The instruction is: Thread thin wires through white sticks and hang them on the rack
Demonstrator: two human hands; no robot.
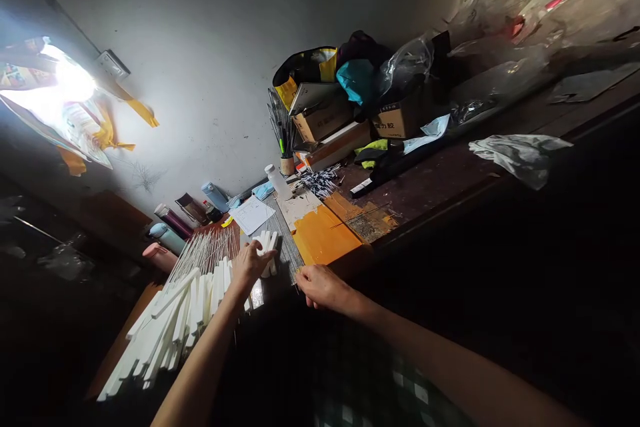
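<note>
At the near edge of the cluttered workbench (440, 180), the left hand (249, 265) rests on a small cluster of short white sticks (267, 247), its fingers curled over their near ends in a loose hold; how tightly it grips cannot be told from this angle. Those sticks lie just ahead of the hand, their long axes running away from the person toward the wall. To the left and nearer the body sits a larger heap of long white strips (170, 327), fanned roughly along the same line, with a spread of thin wires (207, 250) beside it. The right hand (323, 287) lies palm down, fingers bent, pressing on the bench edge by an orange board (325, 237); it appears to hold nothing. Both forearms reach forward, the left one nearer the sticks, the right one apart from them.
</note>
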